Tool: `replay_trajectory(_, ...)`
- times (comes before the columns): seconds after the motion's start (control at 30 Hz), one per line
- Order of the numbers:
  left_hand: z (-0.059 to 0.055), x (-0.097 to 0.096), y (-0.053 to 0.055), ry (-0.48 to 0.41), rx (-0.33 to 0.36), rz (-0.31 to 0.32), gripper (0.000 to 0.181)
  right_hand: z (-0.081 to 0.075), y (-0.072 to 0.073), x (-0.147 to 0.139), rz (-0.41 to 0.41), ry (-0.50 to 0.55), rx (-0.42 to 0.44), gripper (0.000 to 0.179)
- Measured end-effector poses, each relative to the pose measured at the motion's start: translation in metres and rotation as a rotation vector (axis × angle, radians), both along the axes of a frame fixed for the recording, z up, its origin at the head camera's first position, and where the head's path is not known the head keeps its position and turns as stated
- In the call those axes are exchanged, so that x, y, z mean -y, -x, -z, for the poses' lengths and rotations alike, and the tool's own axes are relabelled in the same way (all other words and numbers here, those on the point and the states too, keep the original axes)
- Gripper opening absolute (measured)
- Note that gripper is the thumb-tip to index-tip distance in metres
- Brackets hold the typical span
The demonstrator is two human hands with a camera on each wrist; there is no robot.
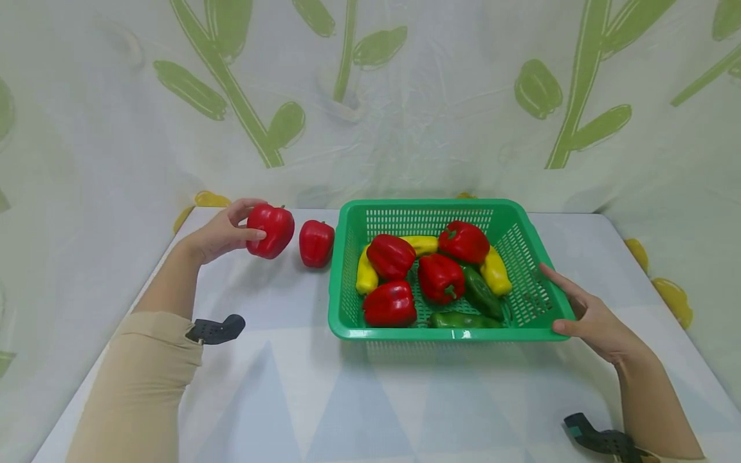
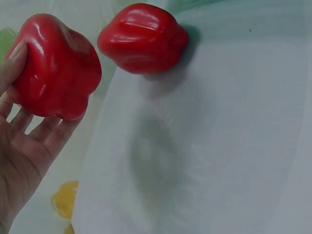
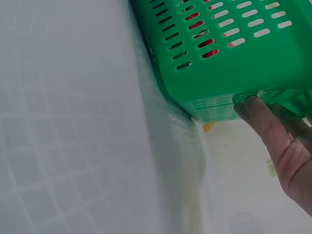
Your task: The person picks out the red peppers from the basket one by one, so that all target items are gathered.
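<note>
My left hand [image 1: 228, 230] holds a red bell pepper [image 1: 271, 230], thumb on one side and fingers beneath, raised over the table's far left. A second red bell pepper [image 1: 316, 244] lies between it and a green plastic basket [image 1: 340, 283]; both peppers also show in the left wrist view. At the basket's front right corner, my right hand [image 1: 599, 325] grips the rim, its fingers along the outer side wall [image 3: 209, 78]. Inside the basket are several red bell peppers [image 1: 391, 305], yellow peppers [image 1: 494, 272] and two green peppers [image 1: 466, 319].
The basket stands on a white table [image 1: 278, 399] with pale blue triangles. Behind it rises a pale sheet [image 1: 440, 128] printed with green stems and leaves, which also hangs along both sides. Dark wrist-camera mounts [image 1: 217, 329] stick out from both forearms.
</note>
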State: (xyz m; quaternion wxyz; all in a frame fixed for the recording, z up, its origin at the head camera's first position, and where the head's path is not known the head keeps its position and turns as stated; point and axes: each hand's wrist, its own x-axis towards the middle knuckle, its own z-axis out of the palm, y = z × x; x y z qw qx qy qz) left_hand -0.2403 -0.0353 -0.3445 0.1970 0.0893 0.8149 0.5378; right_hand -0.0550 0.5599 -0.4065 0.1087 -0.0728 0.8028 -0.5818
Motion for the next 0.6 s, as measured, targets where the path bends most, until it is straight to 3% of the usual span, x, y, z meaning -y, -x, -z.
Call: replay_trajectory(0.6,0.039,-0.001,0.004,0.029,0.028,-0.093,0.091,0.000,0.000,0.000,0.006,-0.016,0.010,0.079)
